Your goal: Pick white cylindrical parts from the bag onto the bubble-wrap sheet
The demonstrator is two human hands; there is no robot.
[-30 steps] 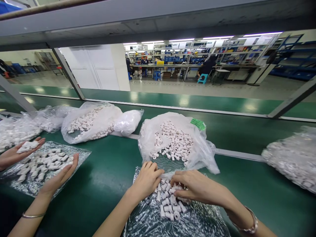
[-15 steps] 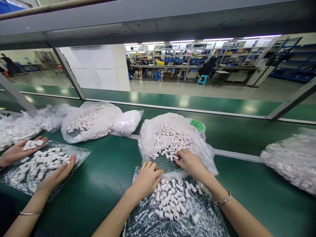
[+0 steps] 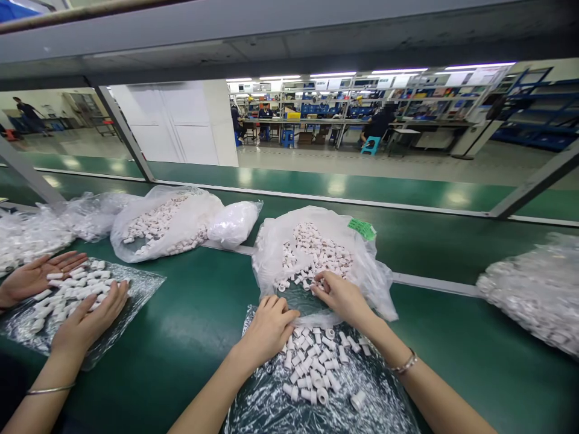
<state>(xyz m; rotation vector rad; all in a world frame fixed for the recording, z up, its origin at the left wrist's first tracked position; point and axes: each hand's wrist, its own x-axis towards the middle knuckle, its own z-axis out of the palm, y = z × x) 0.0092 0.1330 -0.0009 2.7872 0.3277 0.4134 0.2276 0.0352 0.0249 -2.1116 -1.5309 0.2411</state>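
Observation:
My left hand (image 3: 270, 328) rests with curled fingers on the near clear plastic sheet (image 3: 271, 404), at the left edge of a pile of small white cylindrical parts (image 3: 314, 361). Whether it holds any part cannot be told. My right hand (image 3: 340, 295) reaches into the open plastic bag (image 3: 325, 229) just beyond, fingers closed around several white parts (image 3: 316, 256) at the bag's mouth. A bracelet sits on my right wrist.
A co-worker's two hands (image 3: 85, 322) to the left spread white parts on another sheet (image 3: 140, 283). More bags of parts lie at back left (image 3: 163, 226) and at right (image 3: 538, 289) on the green conveyor belt (image 3: 203, 313). A metal rail (image 3: 434, 283) runs across.
My right hand left the near pile and reached forward into the bag, then curled over parts there. My left hand stayed put. The co-worker's hands shifted over their parts.

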